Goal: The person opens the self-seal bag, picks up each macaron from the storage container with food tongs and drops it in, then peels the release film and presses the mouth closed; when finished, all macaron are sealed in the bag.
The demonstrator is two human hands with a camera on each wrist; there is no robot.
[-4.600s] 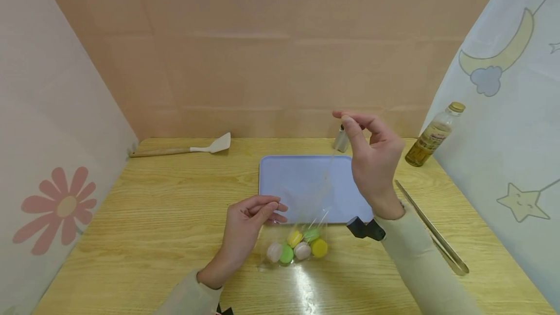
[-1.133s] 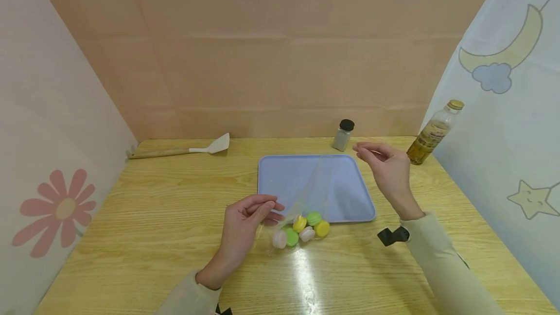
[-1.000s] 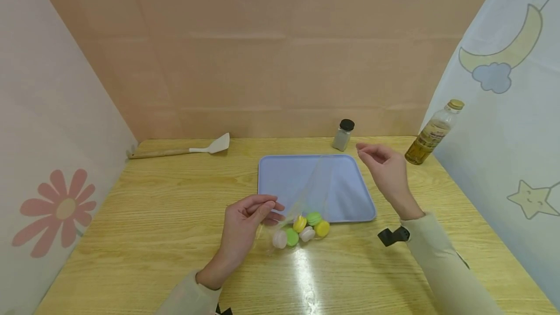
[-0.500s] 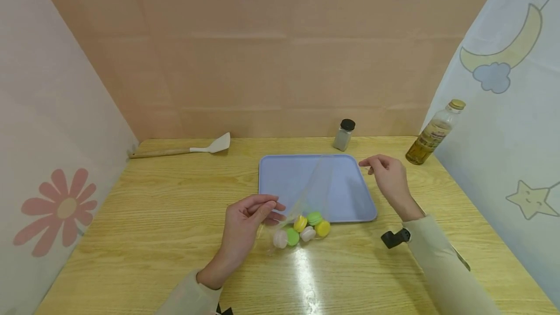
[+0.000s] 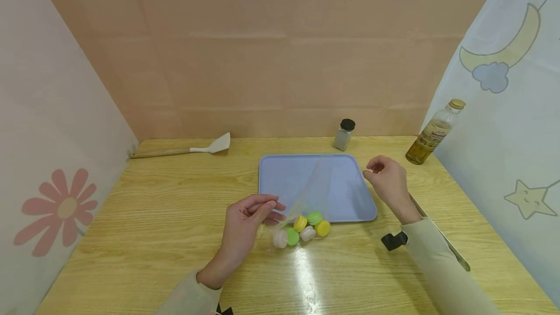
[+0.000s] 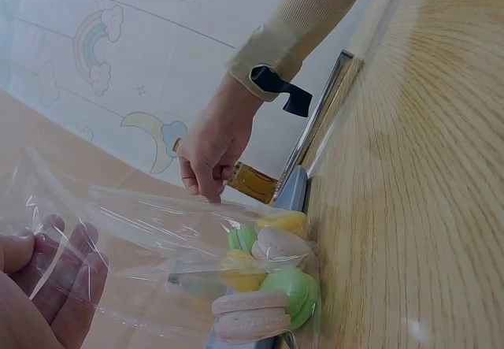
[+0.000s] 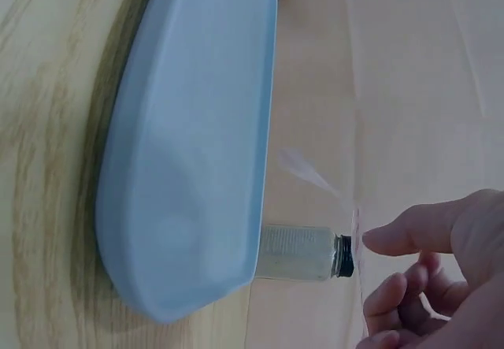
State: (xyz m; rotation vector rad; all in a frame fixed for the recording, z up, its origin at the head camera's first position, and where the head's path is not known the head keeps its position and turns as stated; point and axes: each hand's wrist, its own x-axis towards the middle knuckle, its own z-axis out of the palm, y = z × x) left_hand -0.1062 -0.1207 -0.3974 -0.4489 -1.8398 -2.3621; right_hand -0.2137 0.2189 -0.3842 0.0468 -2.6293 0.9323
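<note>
My left hand (image 5: 247,225) pinches the rim of a clear plastic bag (image 5: 317,183). Several macarons (image 5: 300,223), yellow, green and pale pink, lie in its bottom. In the left wrist view, my fingers (image 6: 79,278) show through the film. The bag's upper part slants over a blue tray (image 5: 280,174), and its bottom lies near the tray's front edge. To the right of the tray, my right hand (image 5: 388,179) has its fingers curled. A thin clear strip (image 7: 357,231) runs by its thumb tip in the right wrist view; how firmly it is gripped is hard to see.
A small black-capped jar (image 5: 343,137) stands behind the tray. An oil bottle (image 5: 433,135) is at the back right. Metal tongs (image 5: 457,256) lie partly under the right forearm. A white spatula with a wooden handle (image 5: 170,151) lies at the back left.
My right hand has come down from above the tray to its right side, its fingers curling further in the last second. The bag's bottom has shifted slightly towards the tray; my left hand hardly moved.
</note>
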